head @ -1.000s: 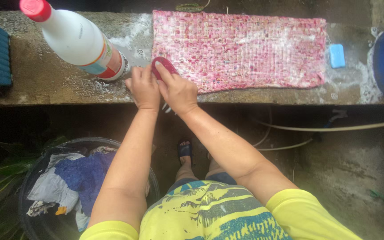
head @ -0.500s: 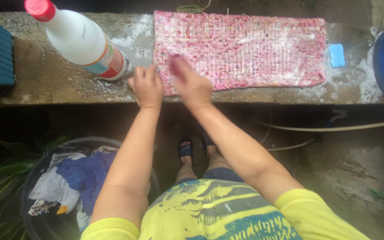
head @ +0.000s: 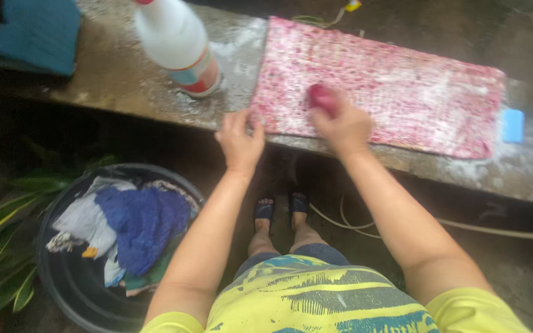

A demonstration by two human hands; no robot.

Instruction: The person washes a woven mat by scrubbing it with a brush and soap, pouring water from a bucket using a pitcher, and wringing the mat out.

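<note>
the right hand [head: 340, 126], fingers closed on a red brush [head: 322, 98], sits at the mat's [head: 402, 92] left end, its long axis running rightward along the tabletop [head: 124, 80], while the left hand [head: 240, 139] pins the near-left corner with fingers spread.

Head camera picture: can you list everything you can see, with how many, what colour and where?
cloth: one, pink-and-white, spread flat on the ledge
scrub brush: one, red, on the cloth in the right hand
bottle: one, white, on the ledge left of the cloth
soap bar: one, light blue, right of the cloth
stone ledge: one, grey-brown, wet
tub: one, black, lower left
clothes: several, blue and white, in the tub
hose: one, pale, on the ground
left hand: on the cloth's corner
right hand: gripping the brush
</note>
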